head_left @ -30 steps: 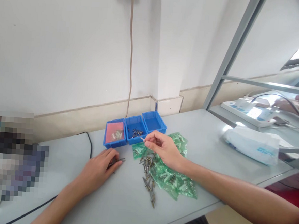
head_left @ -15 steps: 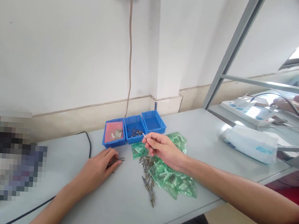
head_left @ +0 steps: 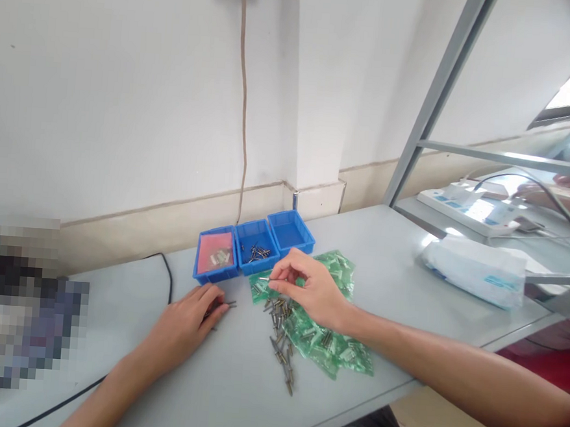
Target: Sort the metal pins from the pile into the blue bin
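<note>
At the far left of my view a pixelated patch (head_left: 45, 333) hides whatever sits there. A black cable (head_left: 170, 277) runs over the grey table (head_left: 234, 379), passing behind my left arm.

My left hand (head_left: 192, 317) rests on the table, thumb and fingers curled narrowly around a few pins (head_left: 230, 304). Their ends poke out to the right past the fingertips; I cannot tell how many the palm hides.

Just beyond that hand stands the left bin (head_left: 216, 275), with a pink sheet (head_left: 212, 242) and a small clear bag (head_left: 220, 257) in it. The middle bin (head_left: 264, 265) touches it and has loose pins scattered on its floor. The right bin (head_left: 298, 249) is next along.

My right hand (head_left: 313, 288) has one slim pin (head_left: 264, 278) pinched between thumb and index finger. The grip is at one end of it, and the free end points left, on the near side of the middle bin, above a corner of the green bags (head_left: 327, 346). Nearer me, just below the right hand, a loose heap (head_left: 282, 324) of pins lies against the bags' left edge.

Farther right, well apart, is a white packet (head_left: 476, 272).
</note>
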Demonstrator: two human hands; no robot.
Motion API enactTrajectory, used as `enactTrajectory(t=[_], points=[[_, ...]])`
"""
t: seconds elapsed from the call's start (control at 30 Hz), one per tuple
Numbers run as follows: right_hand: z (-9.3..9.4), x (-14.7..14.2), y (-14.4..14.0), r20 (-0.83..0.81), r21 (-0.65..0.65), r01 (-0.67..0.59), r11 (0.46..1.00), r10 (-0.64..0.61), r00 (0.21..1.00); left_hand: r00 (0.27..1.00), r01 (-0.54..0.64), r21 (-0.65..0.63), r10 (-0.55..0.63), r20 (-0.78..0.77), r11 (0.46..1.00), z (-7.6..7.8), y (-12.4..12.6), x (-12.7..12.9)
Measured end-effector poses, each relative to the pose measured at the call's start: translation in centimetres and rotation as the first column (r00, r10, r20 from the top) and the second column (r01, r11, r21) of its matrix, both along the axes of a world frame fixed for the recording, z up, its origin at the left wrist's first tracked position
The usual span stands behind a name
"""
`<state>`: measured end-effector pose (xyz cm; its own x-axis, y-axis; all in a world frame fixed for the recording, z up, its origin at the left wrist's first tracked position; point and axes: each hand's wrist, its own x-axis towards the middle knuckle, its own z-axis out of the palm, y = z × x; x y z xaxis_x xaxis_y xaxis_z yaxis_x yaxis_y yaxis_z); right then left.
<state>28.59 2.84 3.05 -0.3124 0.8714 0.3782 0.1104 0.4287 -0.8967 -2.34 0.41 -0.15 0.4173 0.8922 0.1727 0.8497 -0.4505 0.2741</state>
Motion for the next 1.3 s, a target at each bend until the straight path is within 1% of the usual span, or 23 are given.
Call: enactTrajectory(t=[0.07,0.17,0.3,0.4,0.47,0.53,0.67,0.73,1.07,1.3], points=[[0.0,0.0,0.1,-0.036,-0.036,-0.022,0.999,0.021,0.999,1.000,-0.001,0.000,0.001,-0.005,1.000,0.0,0.0,0.0],[0.1,0.0,0.3,-0.137,-0.157,-0.099,0.983,0.078,0.987,1.000,0.002,-0.006,-0.002,-0.014,1.000,-0.1,0.0,-0.1],[0.3,0.1,0.6,-0.257,-0.307,-0.208,0.929,0.130,0.958,1.000,0.000,-0.012,0.000,-0.002,1.000,-0.1,0.0,-0.2],[0.2,0.1,0.7,-0.327,-0.377,-0.261,0.889,0.135,0.935,1.000,-0.006,-0.020,0.006,0.003,1.000,-0.2,0.0,-0.3],[0.1,0.1,0.8,-0.354,-0.401,-0.270,0.875,0.124,0.927,1.000,-0.011,-0.028,0.011,0.000,1.000,-0.2,0.0,-0.3],[0.1,0.1,0.9,-0.345,-0.401,-0.244,0.883,0.101,0.933,1.000,-0.012,-0.035,0.012,-0.007,0.999,-0.2,0.0,-0.3],[0.1,0.1,1.0,-0.268,-0.351,-0.143,0.925,0.047,0.962,1.000,-0.009,-0.040,0.008,-0.015,0.999,-0.2,0.0,-0.4],[0.1,0.0,1.0,-0.240,-0.333,-0.120,0.935,0.038,0.970,1.000,-0.005,-0.036,0.004,-0.013,0.999,-0.2,0.0,-0.4],[0.0,-0.1,1.0,-0.194,-0.322,-0.097,0.942,0.035,0.980,0.999,0.026,0.007,-0.026,-0.029,1.000,-0.4,0.1,-0.5],[-0.1,-0.1,1.0,-0.172,-0.303,-0.077,0.950,0.025,0.985,0.999,0.026,0.000,-0.026,-0.033,1.000,-0.3,0.0,-0.5]])
